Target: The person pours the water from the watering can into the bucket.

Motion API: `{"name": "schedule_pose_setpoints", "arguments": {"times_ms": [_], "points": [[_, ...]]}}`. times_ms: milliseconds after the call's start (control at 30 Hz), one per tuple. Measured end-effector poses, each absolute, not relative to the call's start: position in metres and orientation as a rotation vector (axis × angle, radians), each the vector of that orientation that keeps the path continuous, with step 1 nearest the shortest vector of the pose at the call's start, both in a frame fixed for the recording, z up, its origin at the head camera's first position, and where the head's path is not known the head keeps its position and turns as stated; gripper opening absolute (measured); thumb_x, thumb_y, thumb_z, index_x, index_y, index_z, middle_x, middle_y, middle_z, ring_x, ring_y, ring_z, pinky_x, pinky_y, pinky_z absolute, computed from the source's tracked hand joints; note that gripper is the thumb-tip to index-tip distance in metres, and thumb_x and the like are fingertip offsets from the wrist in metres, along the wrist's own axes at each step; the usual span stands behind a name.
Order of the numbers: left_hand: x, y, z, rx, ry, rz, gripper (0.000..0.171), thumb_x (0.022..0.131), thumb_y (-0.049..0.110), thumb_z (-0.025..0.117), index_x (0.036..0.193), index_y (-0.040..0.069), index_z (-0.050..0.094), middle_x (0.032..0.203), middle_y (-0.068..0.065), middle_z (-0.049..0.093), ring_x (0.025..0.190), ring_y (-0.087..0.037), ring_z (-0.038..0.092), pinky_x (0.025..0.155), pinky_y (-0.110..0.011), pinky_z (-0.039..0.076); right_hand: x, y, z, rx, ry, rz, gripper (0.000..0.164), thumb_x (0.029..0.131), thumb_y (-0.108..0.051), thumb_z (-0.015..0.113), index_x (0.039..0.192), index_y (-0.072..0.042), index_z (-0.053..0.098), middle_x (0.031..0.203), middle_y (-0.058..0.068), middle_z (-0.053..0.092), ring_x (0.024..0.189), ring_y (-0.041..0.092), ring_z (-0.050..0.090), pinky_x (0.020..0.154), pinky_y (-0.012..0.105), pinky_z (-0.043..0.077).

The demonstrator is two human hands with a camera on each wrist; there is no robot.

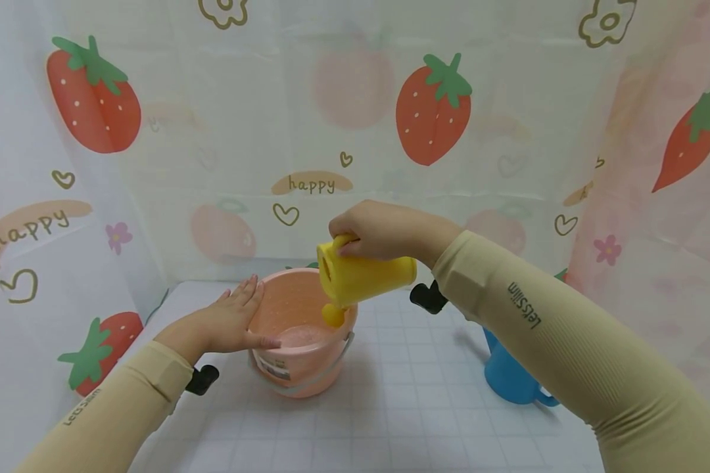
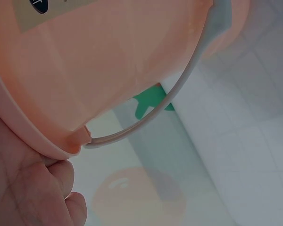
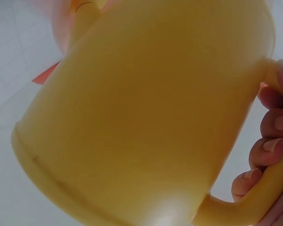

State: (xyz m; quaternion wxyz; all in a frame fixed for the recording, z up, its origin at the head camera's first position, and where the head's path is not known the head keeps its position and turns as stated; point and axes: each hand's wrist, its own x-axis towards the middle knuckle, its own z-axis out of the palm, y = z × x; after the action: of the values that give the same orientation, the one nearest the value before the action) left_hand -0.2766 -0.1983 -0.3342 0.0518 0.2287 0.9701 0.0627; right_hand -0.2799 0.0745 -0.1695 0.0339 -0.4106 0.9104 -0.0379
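Behind the tabletop [image 1: 402,407], which is white with a faint square grid, hangs a creased off-white curtain [image 1: 260,98] printed with a bold red strawberry [image 1: 432,118], a gold heart outline [image 1: 286,214] and the word "happy" [image 1: 311,184] on a peach blot. To the tabletop's left, a whiter side panel [image 1: 6,131] repeats the lettering; to its right, another panel [image 1: 657,263] looks pinker and bears a mauve flower [image 1: 607,250]. Diffuse light leaves blurred shadows on the tabletop.
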Motion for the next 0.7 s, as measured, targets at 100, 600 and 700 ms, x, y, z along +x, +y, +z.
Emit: {"name": "schedule_pose_setpoints", "arguments": {"times_ms": [100, 600, 700], "points": [[-0.2768, -0.1985, -0.3345, 0.696, 2.951, 0.189, 0.119, 0.072, 0.076, 0.048, 0.142, -0.011, 0.007, 0.148, -0.029, -0.002, 0.136, -0.042, 0.003, 0.107, -0.058, 0.008, -0.2800, 0.0736, -0.1691, -1.264, 2.802, -0.104, 0.015, 0.090, -0.024, 0.058, 0.079, -0.015, 0.052, 0.075, -0.001, 0.053, 0.074, 0.014, 0.052, 0.066, 0.026, 0.042], [-0.2783, -0.1996, -0.3362, 0.702, 2.957, 0.171, 0.121, 0.071, 0.079, 0.045, 0.142, -0.011, 0.006, 0.148, -0.028, -0.002, 0.137, -0.042, 0.003, 0.107, -0.058, 0.008, -0.2814, 0.0754, -0.1690, -1.274, 2.804, -0.094, 0.016, 0.091, -0.023, 0.058, 0.078, -0.015, 0.051, 0.074, -0.001, 0.051, 0.073, 0.014, 0.051, 0.065, 0.025, 0.041], [-0.2783, -0.1996, -0.3363, 0.698, 2.956, 0.167, 0.121, 0.070, 0.080, 0.044, 0.142, -0.011, 0.006, 0.148, -0.028, -0.003, 0.137, -0.042, 0.003, 0.107, -0.058, 0.008, -0.2813, 0.0755, -0.1688, -1.272, 2.806, -0.096, 0.017, 0.091, -0.023, 0.058, 0.077, -0.015, 0.051, 0.073, -0.001, 0.051, 0.072, 0.014, 0.051, 0.064, 0.025, 0.041]]}}
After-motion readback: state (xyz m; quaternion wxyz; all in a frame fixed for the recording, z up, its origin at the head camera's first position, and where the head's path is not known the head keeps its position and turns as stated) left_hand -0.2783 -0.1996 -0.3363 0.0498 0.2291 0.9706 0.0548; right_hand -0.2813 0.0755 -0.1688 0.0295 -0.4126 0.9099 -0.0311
